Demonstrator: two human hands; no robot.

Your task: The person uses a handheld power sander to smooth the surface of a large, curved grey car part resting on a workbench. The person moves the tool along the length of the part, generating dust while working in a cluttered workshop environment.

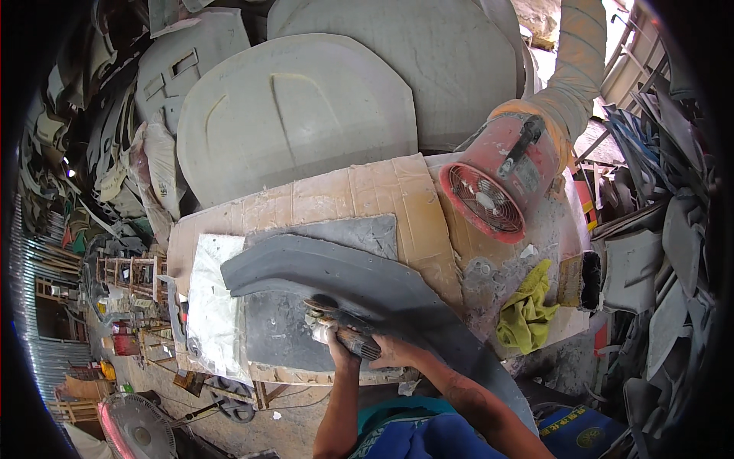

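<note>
A handheld power sander (358, 342), dusty, with a ribbed dark rear end and a round disc at its front, is over the inner edge of a curved dark grey panel (344, 268). My left hand (339, 350) is wrapped around the sander's body near the disc end. At its rear end, my right hand (394, 353) is closed against the tool, fingers partly hidden. The long curved panel lies across the worktable and runs toward my right side. Beneath it is a flat dark grey sheet (279, 336). Whether the disc touches the panel, I cannot tell.
Cardboard (306, 187) covers the table. A red blower (493, 172) with a wide duct (577, 53) stands at the far right, near a yellow-green cloth (529, 310). White plastic sheeting (214, 314) lies left. Large pale panels (298, 115) lean behind; a floor fan (138, 428) stands lower left.
</note>
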